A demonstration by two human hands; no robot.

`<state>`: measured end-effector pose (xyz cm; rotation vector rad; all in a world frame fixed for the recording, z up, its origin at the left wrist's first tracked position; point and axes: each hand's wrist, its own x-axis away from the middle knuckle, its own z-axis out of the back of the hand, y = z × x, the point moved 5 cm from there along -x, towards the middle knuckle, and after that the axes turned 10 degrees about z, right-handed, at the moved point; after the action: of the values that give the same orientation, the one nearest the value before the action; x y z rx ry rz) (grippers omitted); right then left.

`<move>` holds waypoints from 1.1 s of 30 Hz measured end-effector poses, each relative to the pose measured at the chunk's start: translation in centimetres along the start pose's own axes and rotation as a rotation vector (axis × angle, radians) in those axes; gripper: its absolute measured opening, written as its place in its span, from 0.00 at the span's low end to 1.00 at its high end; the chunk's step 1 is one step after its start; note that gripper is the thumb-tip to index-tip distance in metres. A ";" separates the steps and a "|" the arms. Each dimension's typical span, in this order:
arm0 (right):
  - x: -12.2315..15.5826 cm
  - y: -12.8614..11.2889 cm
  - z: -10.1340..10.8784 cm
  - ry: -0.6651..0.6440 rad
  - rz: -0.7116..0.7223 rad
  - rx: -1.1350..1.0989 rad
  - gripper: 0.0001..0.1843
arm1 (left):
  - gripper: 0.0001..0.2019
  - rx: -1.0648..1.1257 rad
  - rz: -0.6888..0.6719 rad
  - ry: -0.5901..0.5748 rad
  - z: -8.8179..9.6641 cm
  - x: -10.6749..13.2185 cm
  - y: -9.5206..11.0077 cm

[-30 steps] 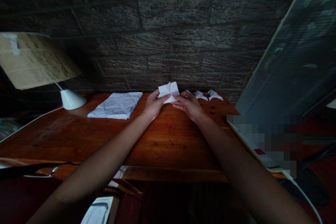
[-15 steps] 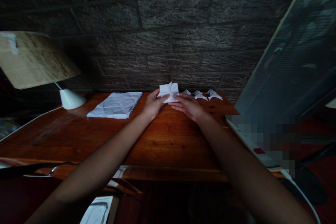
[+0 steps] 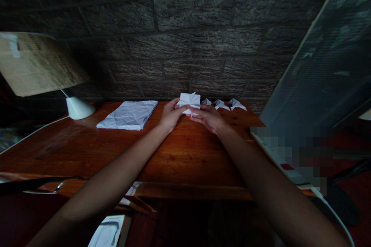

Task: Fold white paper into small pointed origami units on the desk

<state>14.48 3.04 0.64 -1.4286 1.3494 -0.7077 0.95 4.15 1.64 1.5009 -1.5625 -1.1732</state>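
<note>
A small folded white paper [image 3: 189,99], squarish with creases and a raised pointed flap at its top, is held up above the far part of the wooden desk [image 3: 185,162]. My left hand [image 3: 171,115] grips its left side, thumb across the front. On the right side, my right hand [image 3: 209,117] pinches it, with the thumb in front and fingers beneath. Both thumbs nearly meet at the lower middle of the paper. Just right of it, several folded white paper pieces [image 3: 237,104] with pointed shapes stand along the desk's back edge.
A stack of creased white paper sheets [image 3: 127,115] lies to the left. Behind it stands a lamp with a white base [image 3: 77,108] and a brownish shade [image 3: 37,63]. A dark brick wall [image 3: 191,46] borders the back; a greyish panel [image 3: 307,61] leans at right.
The folded paper has shifted slightly right and tilted in my hands, its top flap now leaning right. Both hands keep hold of it; the view has moved slightly.
</note>
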 end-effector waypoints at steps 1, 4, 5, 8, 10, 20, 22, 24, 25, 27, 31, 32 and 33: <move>0.0 0.0 0.1 0.001 0.008 0.010 0.10 | 0.19 0.014 0.011 -0.006 0.0 0.0 -0.1; -0.1 0.1 0.2 0.005 0.035 0.038 0.12 | 0.19 0.061 0.040 -0.016 -0.1 -0.1 -0.3; -0.1 0.1 0.2 0.009 0.044 0.047 0.13 | 0.19 0.073 0.048 -0.016 -0.1 -0.1 -0.4; -0.2 0.1 0.2 0.030 0.073 0.073 0.15 | 0.18 0.095 0.072 -0.014 0.0 -0.2 -0.6; -0.3 0.0 0.2 0.039 0.091 0.096 0.17 | 0.17 0.097 0.085 -0.015 0.0 -0.1 -0.7; -0.2 -0.2 0.0 0.076 0.126 0.167 0.19 | 0.15 0.091 0.101 -0.037 -0.4 0.1 -0.6; -0.1 -0.2 -0.1 0.054 0.135 0.163 0.19 | 0.17 0.092 0.107 -0.031 -0.3 0.0 -0.7; 0.0 -0.1 -0.3 0.027 0.135 0.146 0.19 | 0.18 0.097 0.109 -0.026 -0.1 -0.1 -0.7; 0.0 -0.1 -0.3 0.013 0.125 0.136 0.18 | 0.19 0.102 0.109 -0.021 -0.1 -0.1 -0.7; 0.1 0.0 -0.3 -0.002 0.092 0.121 0.18 | 0.19 0.117 0.110 -0.004 0.1 -0.2 -0.6; 0.1 0.0 -0.1 0.017 0.074 0.116 0.17 | 0.17 0.135 0.126 0.008 0.1 -0.3 -0.5; 0.1 0.0 0.0 0.028 0.081 0.119 0.17 | 0.17 0.134 0.136 0.006 0.1 -0.3 -0.6; 0.0 0.0 0.1 0.042 0.089 0.123 0.17 | 0.17 0.133 0.149 0.004 0.1 -0.3 -0.7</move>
<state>14.53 3.03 0.61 -1.2549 1.3692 -0.7531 1.19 4.46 1.04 1.4417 -1.7467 -0.9981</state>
